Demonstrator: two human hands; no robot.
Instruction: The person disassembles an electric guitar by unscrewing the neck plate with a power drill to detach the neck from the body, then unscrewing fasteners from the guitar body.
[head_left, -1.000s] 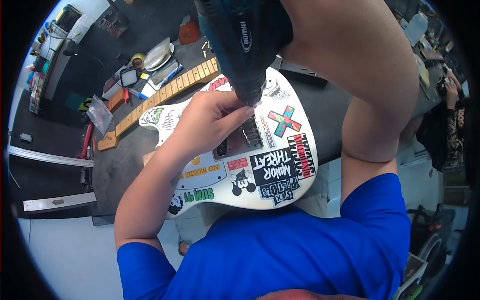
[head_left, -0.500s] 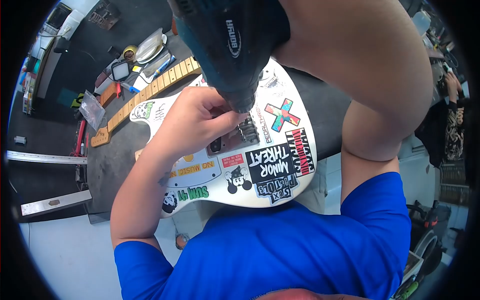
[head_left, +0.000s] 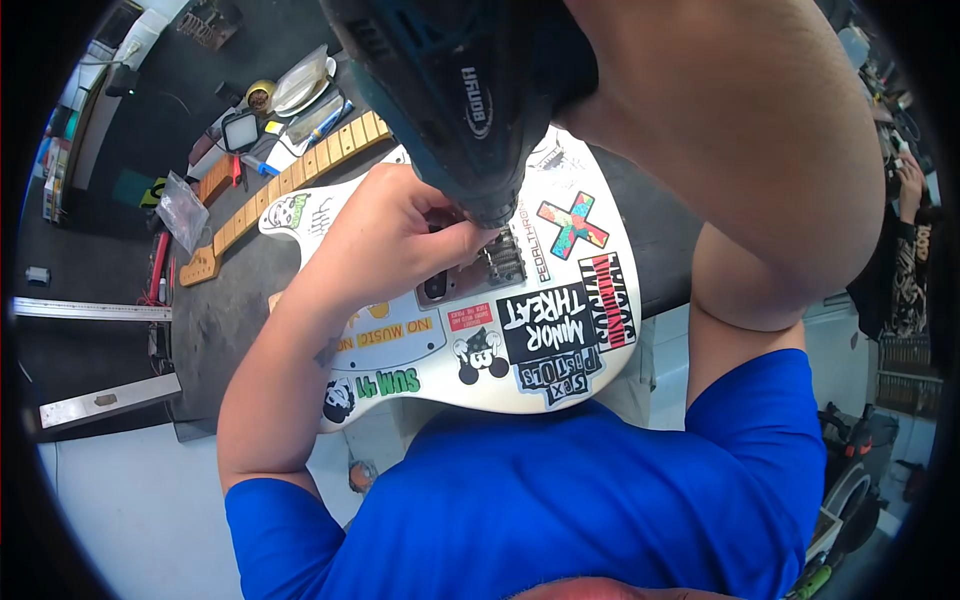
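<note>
A dark teal power drill [head_left: 450,110] marked BONYA points down at a white electric guitar body [head_left: 450,397] covered in stickers. My right hand [head_left: 577,108] is closed on the drill, its fingers mostly hidden behind the tool and my forearm. My left hand [head_left: 405,225] is closed in a pinch at the drill's chuck [head_left: 492,208], over the metal bridge [head_left: 508,262]. What sits between those fingertips, and the drill's tip, cannot be made out.
A detached guitar neck [head_left: 300,180] lies on the dark bench beyond the body. Near it are a clear plastic bag [head_left: 183,212] and several small tools. A steel ruler [head_left: 95,310] and a metal bar [head_left: 110,400] lie at left. Another person's arm [head_left: 910,190] shows at far right.
The drill has shifted slightly right and down in the view, its body tilting a little. My left hand keeps its pinch by the chuck. The guitar appears slightly shifted in the view.
</note>
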